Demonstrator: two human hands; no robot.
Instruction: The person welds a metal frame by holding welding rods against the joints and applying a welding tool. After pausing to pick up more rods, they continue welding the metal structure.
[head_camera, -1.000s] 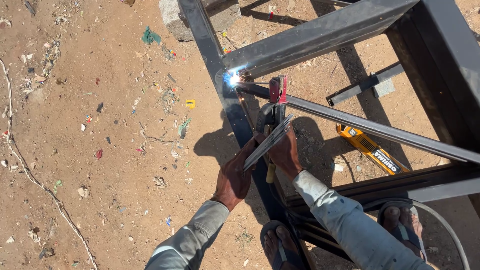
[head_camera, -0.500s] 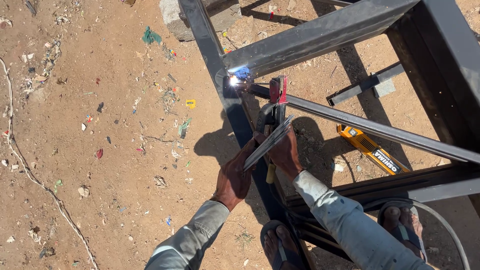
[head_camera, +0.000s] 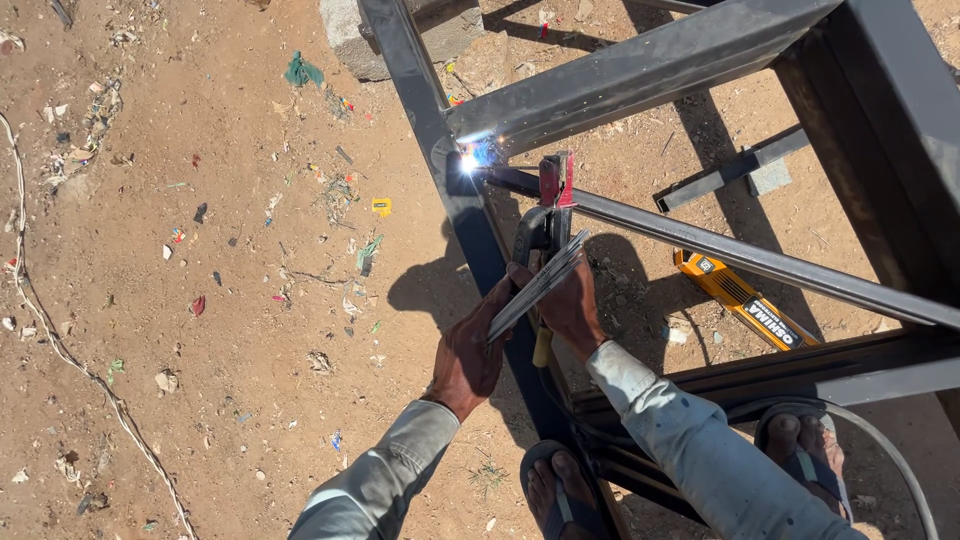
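Welding arc (head_camera: 468, 161) bright at the joint where the diagonal bar (head_camera: 740, 252) meets the upright dark rail (head_camera: 455, 190) of the steel frame, far of the hands. Right hand (head_camera: 572, 300) closed around the red-topped electrode holder (head_camera: 555, 185), pointing toward the arc. Left hand (head_camera: 468, 355) just beside it on the left, gripping a bundle of welding rods (head_camera: 535, 288) that slants across both hands.

Yellow tool (head_camera: 745, 305) on the dirt to the right, under the diagonal bar. Concrete block (head_camera: 345, 30) at the far end of the rail. Two sandalled feet (head_camera: 560, 490) near the bottom edge, a hose or cable curving round the right one. Frame bars crossing on the right, hemming that side in. Open littered ground (head_camera: 200, 300) on the left, with a thin cord (head_camera: 60, 350) winding along its left edge.

Against the earlier frames: hands, rods and holder unmoved, arc burning at the same joint.
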